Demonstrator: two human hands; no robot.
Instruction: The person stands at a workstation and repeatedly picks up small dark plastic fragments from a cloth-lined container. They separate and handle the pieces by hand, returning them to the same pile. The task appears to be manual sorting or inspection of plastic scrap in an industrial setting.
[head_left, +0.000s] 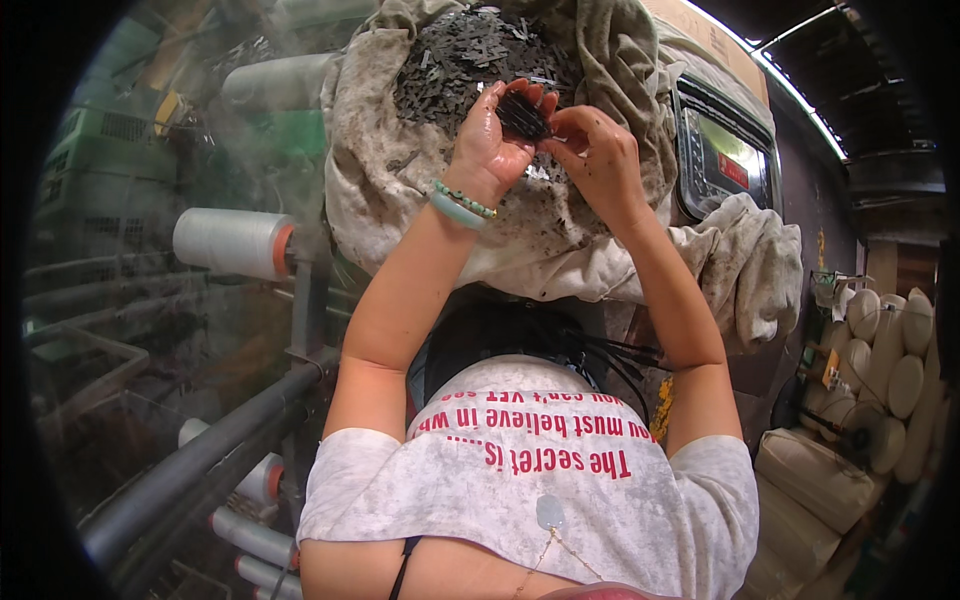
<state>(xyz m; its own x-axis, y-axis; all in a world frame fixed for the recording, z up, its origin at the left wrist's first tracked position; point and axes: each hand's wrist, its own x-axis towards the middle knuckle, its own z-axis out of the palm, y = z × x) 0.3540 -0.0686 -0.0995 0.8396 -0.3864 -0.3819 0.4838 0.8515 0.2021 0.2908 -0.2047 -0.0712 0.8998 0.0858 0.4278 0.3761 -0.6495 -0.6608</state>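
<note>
My left hand (491, 139), palm up with curled fingers, cradles a bundle of thin dark strips (523, 116) that look like metal. Beaded and pale green bangles circle that wrist. The thumb and fingertips of my right hand (600, 161) pinch at the bundle's right end; the exact piece between them is hidden. Both hands look wet or oily and have dark specks. Beyond them lies a heap of loose dark flat strips (465, 64), some glinting. It rests on a stained, crumpled off-white cloth (375, 195), which also spreads beneath my hands.
On the left are a white thread cone (232, 241) with an orange end, a grey metal rail (202, 457) and more spools (255, 536). A dark-rimmed clear container (724, 161) stands right of the cloth. Wrapped rolls (814, 480) are stacked at far right.
</note>
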